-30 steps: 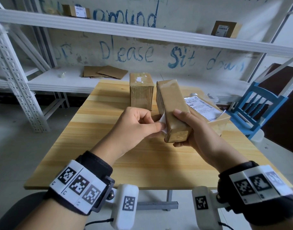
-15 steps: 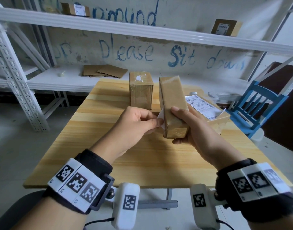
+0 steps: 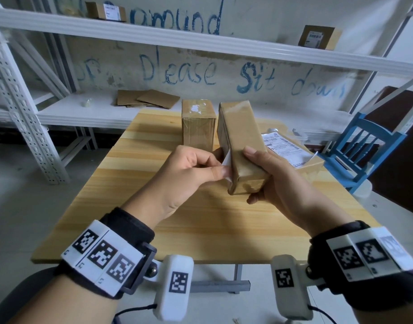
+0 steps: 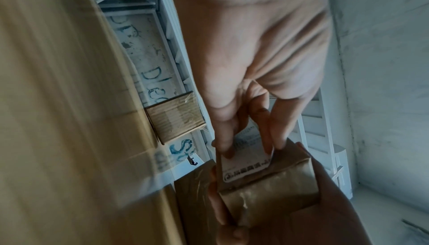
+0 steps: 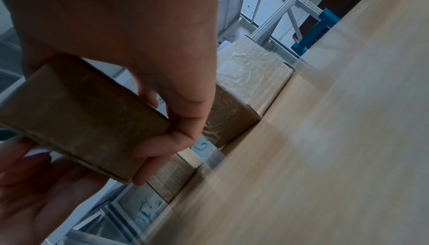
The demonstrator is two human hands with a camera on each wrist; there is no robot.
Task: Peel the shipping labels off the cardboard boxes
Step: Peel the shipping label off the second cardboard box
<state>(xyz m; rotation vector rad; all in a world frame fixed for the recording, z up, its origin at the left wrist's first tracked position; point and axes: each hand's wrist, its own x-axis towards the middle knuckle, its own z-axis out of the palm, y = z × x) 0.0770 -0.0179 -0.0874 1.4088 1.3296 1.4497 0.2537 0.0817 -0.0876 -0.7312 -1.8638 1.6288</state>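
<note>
I hold a long taped cardboard box [image 3: 241, 146] on edge above the wooden table [image 3: 154, 206]. My right hand [image 3: 268, 181] grips its near end, thumb on top and fingers underneath, also seen in the right wrist view as hand [image 5: 176, 113] round box [image 5: 76, 116]. My left hand [image 3: 200, 169] pinches the lifted corner of the white shipping label [image 3: 227, 161] on the box's left face. In the left wrist view the label [image 4: 246, 159] is partly peeled away from the box [image 4: 269, 192], held between thumb and fingers [image 4: 223, 138].
Two more boxes lie on the table: an upright one [image 3: 198, 127] with white label residue at the back, and a flat one bearing a printed label [image 3: 284, 148] at the right. A blue chair [image 3: 369, 150] stands right of the table. White metal shelving [image 3: 200, 40] with boxes lines the wall.
The box has tipped a little more upright and away from me. My left hand has pulled the label corner slightly further off the side face.
</note>
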